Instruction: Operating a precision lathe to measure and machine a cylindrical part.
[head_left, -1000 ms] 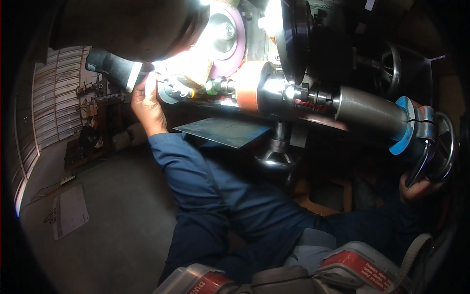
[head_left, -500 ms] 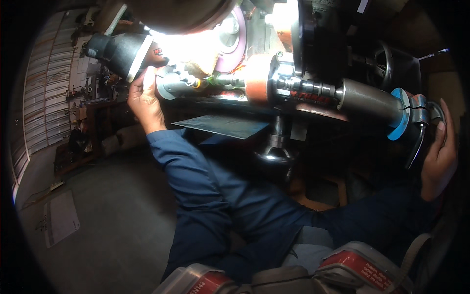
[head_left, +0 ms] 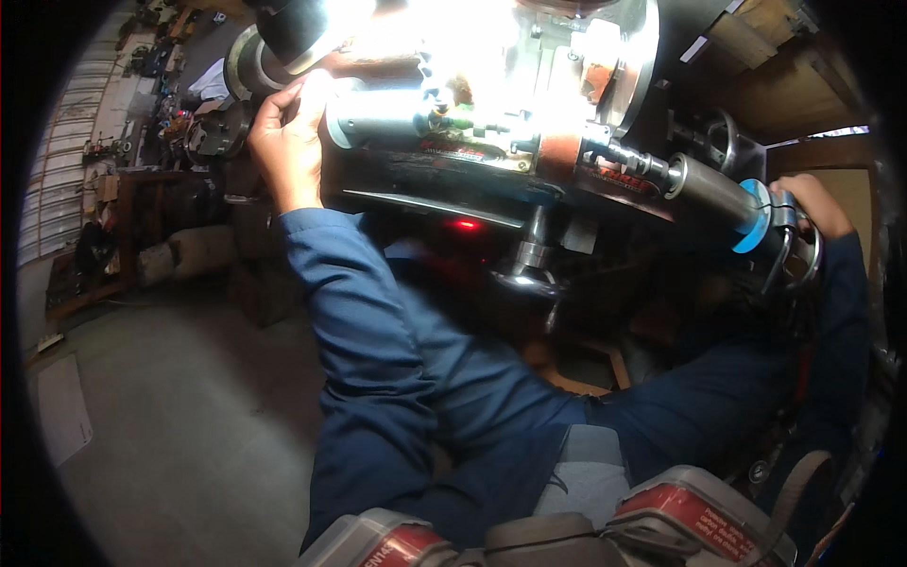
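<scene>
A grinding machine's long row of parts runs across the upper view. My left hand (head_left: 288, 151) is at the left end of a grey metal cylinder (head_left: 383, 118), fingers bent and thumb raised against its glare-washed rim. What the fingertips grip is lost in the brightness. Right of the cylinder, a slim metal shaft (head_left: 487, 127) passes an orange-brown block (head_left: 559, 156) toward a second grey cylinder (head_left: 709, 189) with a blue ring (head_left: 755, 217). Beyond the ring, my right hand (head_left: 817, 201) is curled over the top of a metal handwheel (head_left: 811, 263); its fingertips are partly hidden.
A black lamp housing (head_left: 291, 33) hangs at the upper left beside strong glare. Below the machine's front, a chrome handwheel (head_left: 531, 282) juts toward me, with a thin metal plate (head_left: 430, 207) to its left. Cluttered shelves (head_left: 123, 203) stand at the far left.
My view has shifted, and the machine appears lower, with more glare. My right hand has moved up from beside the handwheel to its top. My left hand stays at the cylinder's end.
</scene>
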Demonstrator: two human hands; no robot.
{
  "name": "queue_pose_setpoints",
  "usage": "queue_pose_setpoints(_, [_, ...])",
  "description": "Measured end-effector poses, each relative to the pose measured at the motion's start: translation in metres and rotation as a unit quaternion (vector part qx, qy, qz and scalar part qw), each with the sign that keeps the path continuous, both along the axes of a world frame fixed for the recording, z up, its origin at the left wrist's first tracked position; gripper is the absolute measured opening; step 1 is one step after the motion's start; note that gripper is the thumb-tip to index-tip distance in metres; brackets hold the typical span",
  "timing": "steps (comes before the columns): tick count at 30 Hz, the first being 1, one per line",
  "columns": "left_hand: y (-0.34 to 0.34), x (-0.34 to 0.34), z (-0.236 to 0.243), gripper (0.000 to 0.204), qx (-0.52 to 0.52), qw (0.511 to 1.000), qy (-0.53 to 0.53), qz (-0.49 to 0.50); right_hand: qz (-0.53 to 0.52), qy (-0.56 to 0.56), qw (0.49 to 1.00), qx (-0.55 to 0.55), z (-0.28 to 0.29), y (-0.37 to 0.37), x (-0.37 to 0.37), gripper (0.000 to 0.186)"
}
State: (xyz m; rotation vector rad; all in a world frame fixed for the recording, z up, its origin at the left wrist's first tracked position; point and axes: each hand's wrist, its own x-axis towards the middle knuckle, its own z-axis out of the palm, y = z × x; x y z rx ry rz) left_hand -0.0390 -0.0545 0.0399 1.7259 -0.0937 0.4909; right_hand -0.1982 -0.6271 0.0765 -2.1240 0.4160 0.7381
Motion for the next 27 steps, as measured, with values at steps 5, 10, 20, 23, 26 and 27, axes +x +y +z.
queue_pose_setpoints(5, [-0.013,-0.001,0.006,0.018,0.009,0.999,0.039,0.009,0.165,0.076,0.983,-0.023,-0.023,-0.025,0.015,0.015])
queue_pose_setpoints(10, [-0.004,0.000,0.000,0.020,0.055,0.996,0.053,0.044,-0.077,0.060,0.995,-0.020,-0.010,-0.017,0.001,0.029])
queue_pose_setpoints(20, [0.008,-0.005,0.002,0.021,0.049,0.998,0.028,0.020,-0.073,-0.156,0.969,-0.178,0.019,0.035,-0.039,0.028])
queue_pose_setpoints(23, [-0.015,-0.026,0.037,0.017,0.141,0.983,0.087,0.074,-0.067,-0.264,0.920,-0.280,0.017,0.044,-0.061,0.026])
queue_pose_setpoints(26, [-0.017,-0.035,0.043,0.013,0.157,0.980,0.081,0.090,-0.096,-0.303,0.864,-0.389,0.014,0.085,-0.076,0.025])
queue_pose_setpoints(27, [-0.022,-0.041,0.053,0.013,0.149,0.979,0.111,0.085,-0.124,-0.347,0.833,-0.413,0.006,0.088,-0.081,0.025])
